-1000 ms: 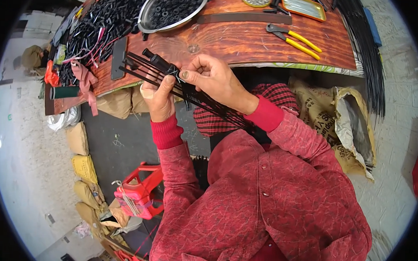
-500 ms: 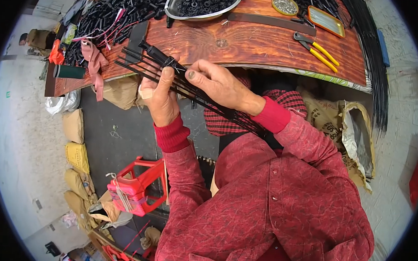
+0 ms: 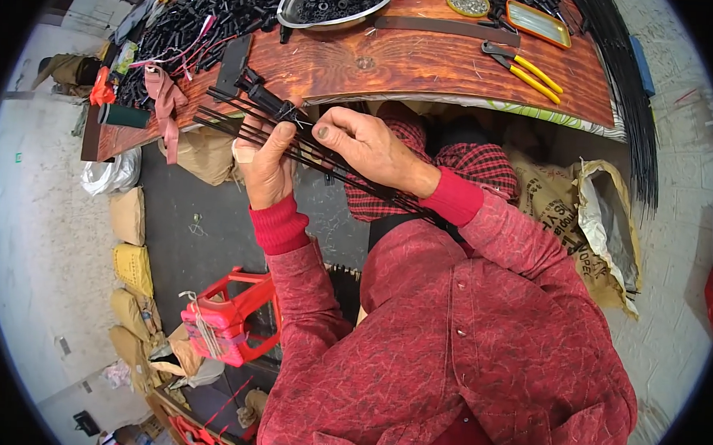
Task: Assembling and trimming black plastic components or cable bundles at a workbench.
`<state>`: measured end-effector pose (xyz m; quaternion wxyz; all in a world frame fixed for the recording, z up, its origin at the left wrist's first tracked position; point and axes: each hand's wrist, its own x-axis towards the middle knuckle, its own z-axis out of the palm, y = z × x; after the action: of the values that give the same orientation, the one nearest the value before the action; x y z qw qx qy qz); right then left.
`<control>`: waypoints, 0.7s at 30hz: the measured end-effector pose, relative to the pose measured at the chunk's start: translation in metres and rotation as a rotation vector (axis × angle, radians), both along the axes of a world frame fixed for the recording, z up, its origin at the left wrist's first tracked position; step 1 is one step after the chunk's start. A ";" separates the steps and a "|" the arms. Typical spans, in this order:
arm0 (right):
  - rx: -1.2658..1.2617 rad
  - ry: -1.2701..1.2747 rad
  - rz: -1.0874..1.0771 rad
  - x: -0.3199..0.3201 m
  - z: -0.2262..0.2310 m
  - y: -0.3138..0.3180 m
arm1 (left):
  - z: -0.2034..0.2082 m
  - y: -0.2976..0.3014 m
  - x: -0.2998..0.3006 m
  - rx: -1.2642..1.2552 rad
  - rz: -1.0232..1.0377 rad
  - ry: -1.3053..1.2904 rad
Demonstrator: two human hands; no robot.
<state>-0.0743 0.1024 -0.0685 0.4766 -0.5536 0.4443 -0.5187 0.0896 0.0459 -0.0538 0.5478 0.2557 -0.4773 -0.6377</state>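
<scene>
A bundle of thin black rods [image 3: 327, 164] with black fittings at its upper end slants across my lap. My left hand [image 3: 268, 161] is closed around it from the left, thumb on top; a pale wrap shows on one of its fingers. A thin tie [image 3: 297, 114] circles the bundle just below the fittings. Just right of that tie, my right hand [image 3: 375, 150] is closed in a pinch over the rods, and a thin pale strand runs from the tie to its fingertips. The rods' lower ends pass under my right wrist.
On the wooden table [image 3: 323, 66] lie a heap of black tubes [image 3: 222, 18], a metal bowl [image 3: 333, 23] of black rings, yellow-handled pliers [image 3: 530, 75], and a dish of small metal pieces [image 3: 467, 1]. Long black rods [image 3: 636, 107] hang off its right end. A red stool [image 3: 233, 316] stands at left.
The view has shifted slightly, so the table sits a little further left and higher. Both hands keep their hold by the tie, with only small finger movement; the pale strand shows more clearly.
</scene>
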 end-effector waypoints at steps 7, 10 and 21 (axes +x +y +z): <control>-0.005 -0.059 0.009 -0.007 0.001 0.004 | 0.022 0.013 -0.009 0.022 0.035 -0.045; 0.011 -0.110 0.000 -0.011 0.001 0.006 | 0.025 0.011 -0.017 0.015 0.036 -0.084; -0.221 0.196 -0.419 -0.034 0.018 0.025 | 0.017 -0.004 -0.041 0.054 -0.008 -0.090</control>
<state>-0.1080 0.1275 -0.0505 0.2498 -0.5458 0.5340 -0.5954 0.0488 0.0414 -0.0367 0.5161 0.2970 -0.4849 -0.6406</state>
